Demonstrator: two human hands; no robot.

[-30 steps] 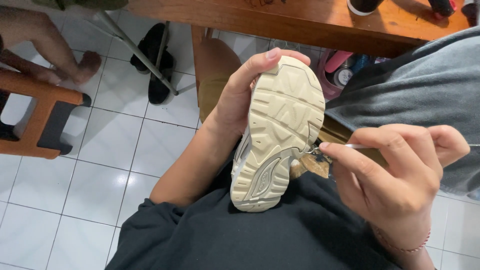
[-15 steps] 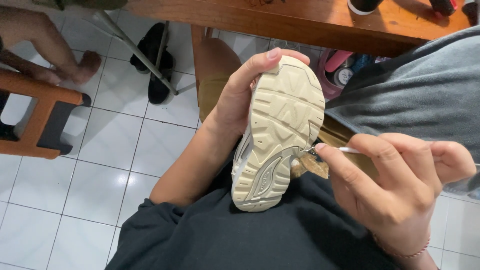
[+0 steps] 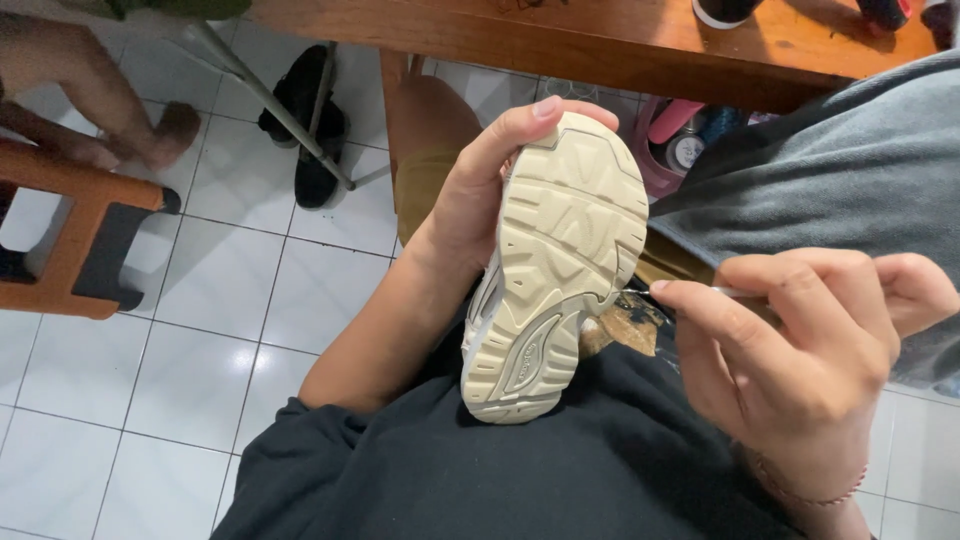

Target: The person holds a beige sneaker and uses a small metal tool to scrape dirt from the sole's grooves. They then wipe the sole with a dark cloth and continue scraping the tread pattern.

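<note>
My left hand (image 3: 490, 190) grips a cream-soled sneaker (image 3: 555, 270) from its left side, sole turned up toward me, heel resting on my dark shirt (image 3: 500, 470). My right hand (image 3: 800, 350) pinches a thin metal tool (image 3: 640, 292), like a needle or awl, whose tip meets the right edge of the sole near its middle. A small brown object (image 3: 620, 325) sits just under the shoe's right edge; I cannot tell what it is.
A wooden table (image 3: 560, 40) spans the top, with shoes on it. A pair of black shoes (image 3: 310, 130) lies on the white tiled floor. An orange wooden stool (image 3: 80, 230) stands at left, with another person's bare foot (image 3: 150, 135) above it. Grey cloth (image 3: 850, 170) covers the right.
My right hand has shifted right and slightly up, drawing the thin tool along the sole's right edge. The shoe and left hand have stayed put.
</note>
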